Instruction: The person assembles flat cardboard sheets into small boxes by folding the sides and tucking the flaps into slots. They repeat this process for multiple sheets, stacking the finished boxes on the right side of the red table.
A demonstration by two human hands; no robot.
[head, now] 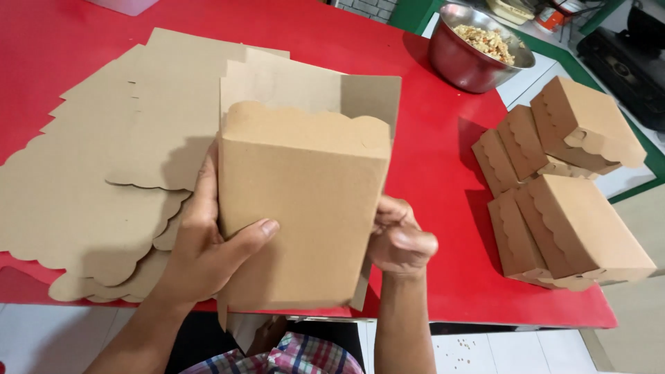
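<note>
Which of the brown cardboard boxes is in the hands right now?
The upright scalloped-edge box at centre, gripped by the left hand and right hand. The other finished boxes lie piled at the table's right, untouched.

The fingers of the left hand are hidden behind the half-folded brown cardboard box with a scalloped flap, and part of the stack of flat brown cardboard blanks is covered by it. The round steel bowl of crumbly food is cut off by the top edge.
</note>
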